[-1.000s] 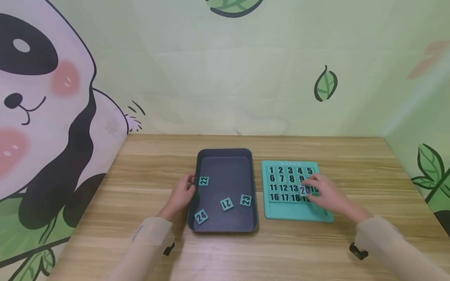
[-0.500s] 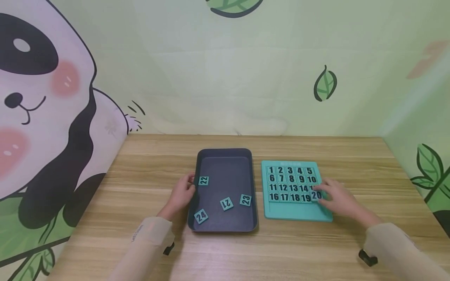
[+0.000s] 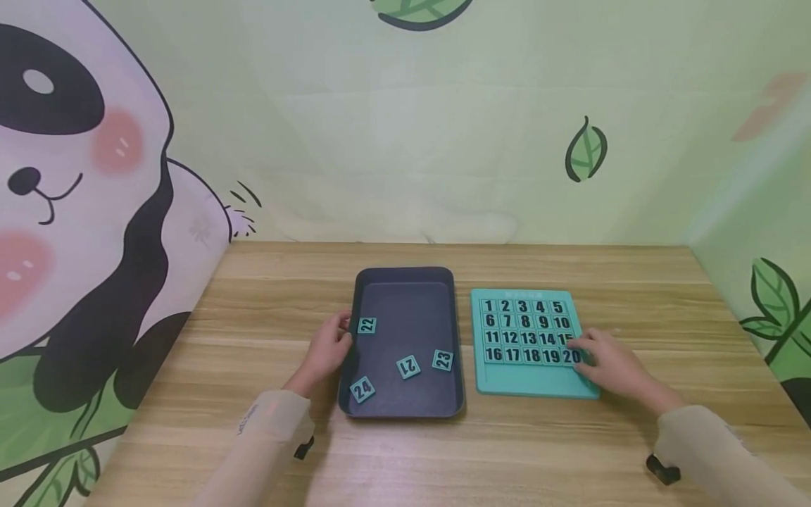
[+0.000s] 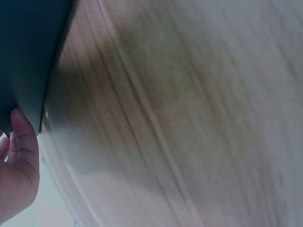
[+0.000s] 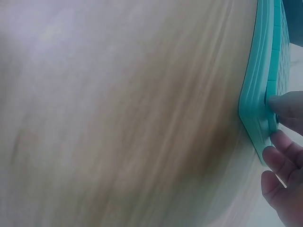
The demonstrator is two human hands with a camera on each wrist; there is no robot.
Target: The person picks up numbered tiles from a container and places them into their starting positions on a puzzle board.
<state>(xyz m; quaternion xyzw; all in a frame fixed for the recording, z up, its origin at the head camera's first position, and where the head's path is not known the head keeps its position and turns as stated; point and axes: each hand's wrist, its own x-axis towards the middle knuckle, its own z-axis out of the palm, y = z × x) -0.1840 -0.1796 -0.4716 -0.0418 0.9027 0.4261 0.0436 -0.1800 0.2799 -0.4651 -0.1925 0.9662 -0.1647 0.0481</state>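
Note:
My left hand [image 3: 326, 352] holds the left rim of a dark blue-grey tray [image 3: 405, 408]; its thumb lies on the rim in the left wrist view. Inside the tray lie loose number tiles, the 22 [image 3: 367, 325], 24 [image 3: 362, 389], 21 [image 3: 408, 367] and 23 [image 3: 443, 360]. My right hand [image 3: 611, 362] is at the right edge of a turquoise number board [image 3: 532, 382]. Its thumb and index finger pinch the tile marked 20 [image 3: 571, 356], which sits at the end of the fourth row. Tiles 1 to 20 stand in order, the 15 partly covered by a fingertip.
Tray and board stand side by side on a wood-grain table [image 3: 405, 465], with a narrow gap between them. Behind the table rises a green wall [image 3: 405, 141] printed with leaves and a panda [image 3: 146, 211].
The right hand has carried the 20 tile rightward and lowered it into the fourth row, beside the 19. The left hand and the tray have stayed in place.

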